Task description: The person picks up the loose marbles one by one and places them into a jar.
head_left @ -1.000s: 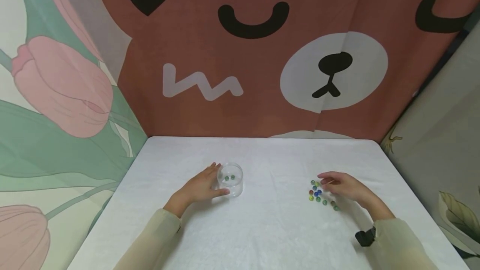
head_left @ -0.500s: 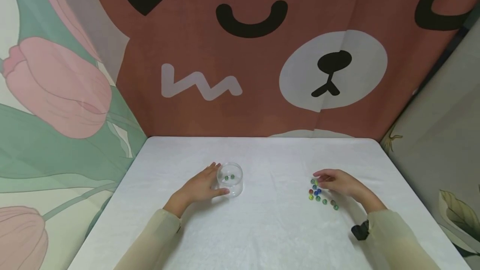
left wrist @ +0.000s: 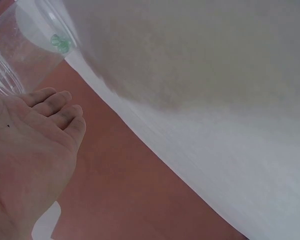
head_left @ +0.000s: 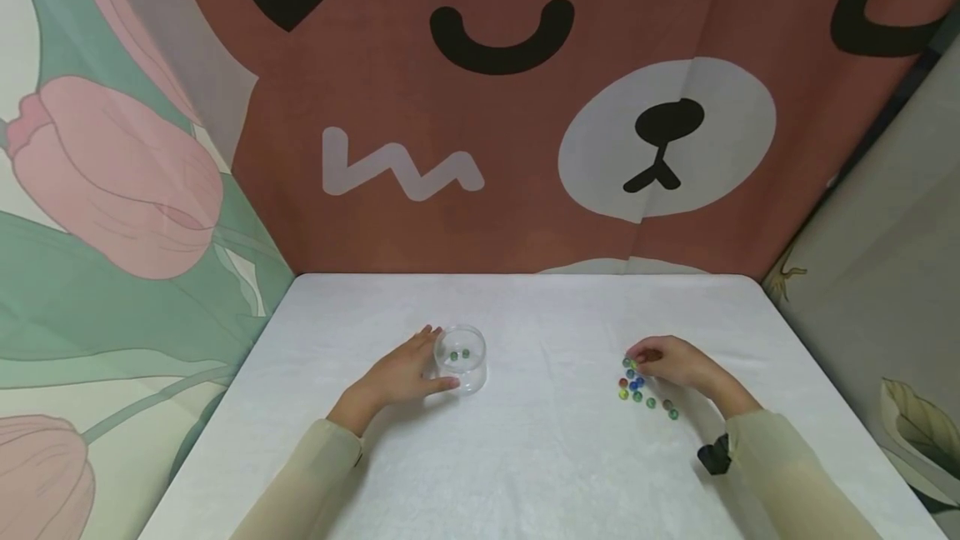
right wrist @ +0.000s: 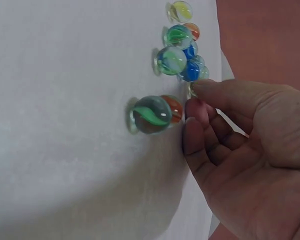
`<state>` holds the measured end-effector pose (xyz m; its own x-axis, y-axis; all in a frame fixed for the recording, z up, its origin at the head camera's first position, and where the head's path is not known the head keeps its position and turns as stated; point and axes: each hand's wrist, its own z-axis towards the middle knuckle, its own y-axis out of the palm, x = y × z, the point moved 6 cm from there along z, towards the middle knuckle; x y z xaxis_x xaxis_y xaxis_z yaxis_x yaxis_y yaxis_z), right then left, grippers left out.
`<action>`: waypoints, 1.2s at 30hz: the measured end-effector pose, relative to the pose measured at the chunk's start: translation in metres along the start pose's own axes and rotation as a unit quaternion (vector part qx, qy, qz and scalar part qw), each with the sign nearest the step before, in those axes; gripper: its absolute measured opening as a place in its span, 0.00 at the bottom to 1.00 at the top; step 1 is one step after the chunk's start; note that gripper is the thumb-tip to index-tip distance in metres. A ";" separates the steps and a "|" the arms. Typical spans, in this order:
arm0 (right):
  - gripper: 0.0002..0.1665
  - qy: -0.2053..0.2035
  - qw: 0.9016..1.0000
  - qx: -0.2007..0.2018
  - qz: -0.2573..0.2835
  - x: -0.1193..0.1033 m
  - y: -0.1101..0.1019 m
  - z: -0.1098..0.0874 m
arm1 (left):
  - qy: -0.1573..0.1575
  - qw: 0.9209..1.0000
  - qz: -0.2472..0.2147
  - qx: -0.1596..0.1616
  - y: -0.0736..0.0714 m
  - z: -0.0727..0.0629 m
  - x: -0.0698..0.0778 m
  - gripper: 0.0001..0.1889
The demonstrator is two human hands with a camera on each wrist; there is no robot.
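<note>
In the head view my left hand (head_left: pixel 405 371) holds a clear jar (head_left: pixel 471 377), its thumb at the near side and fingers at the far side. Two green marbles (head_left: pixel 466 353) lie inside the jar; the left wrist view shows the marbles (left wrist: pixel 60 44) through the clear wall. My right hand (head_left: pixel 678 362) is at the far end of a loose group of glass marbles (head_left: pixel 637 397). Its thumb and fingertips pinch a yellowish marble (right wrist: pixel 191 90), mostly hidden by the thumb. Beside those fingertips, a green-swirled marble (right wrist: pixel 152 115) stands in front of an orange one (right wrist: pixel 173 108).
Blue, green, red and yellow marbles lie close together by the right hand, with a few trailing toward the near right. A white cloth (head_left: pixel 525 457) covers the table. Behind it hangs a brown bear-print curtain (head_left: pixel 517 232). A black object (head_left: pixel 714 455) sits at the right cuff.
My right hand has moved left and slightly away from me, and its thumb and fingertips have come together at the marbles. The left hand and jar have stayed in place.
</note>
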<state>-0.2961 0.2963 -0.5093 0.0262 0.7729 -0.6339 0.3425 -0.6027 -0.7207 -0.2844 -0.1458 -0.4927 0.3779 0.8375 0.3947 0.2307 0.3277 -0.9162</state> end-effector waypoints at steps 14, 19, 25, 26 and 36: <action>0.12 0.053 0.999 0.006 0.005 0.005 -0.002 0.000 | 0.006 1.000 0.002 -0.004 0.000 0.002 0.001 0.56; 0.15 0.046 0.999 0.000 0.024 0.002 -0.004 -0.004 | 0.006 1.000 0.001 -0.003 -0.001 0.002 0.001 0.56; 0.20 0.062 0.996 -0.002 0.064 0.001 -0.006 -0.007 | 0.008 1.000 0.000 -0.002 -0.001 0.003 0.002 0.55; 0.20 0.066 0.995 0.000 0.070 0.001 -0.006 -0.007 | 0.009 1.000 0.000 -0.001 -0.001 0.003 0.002 0.55; 0.23 0.044 0.986 -0.008 0.159 -0.012 -0.003 -0.011 | 0.010 1.000 -0.004 0.003 -0.001 0.003 0.002 0.55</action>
<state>-0.2875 0.2912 -0.4965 0.2154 0.5605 -0.7996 0.3189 -0.8143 -0.4849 -0.2865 -0.1426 -0.4912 0.3931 0.8262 0.4035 0.2280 0.3375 -0.9133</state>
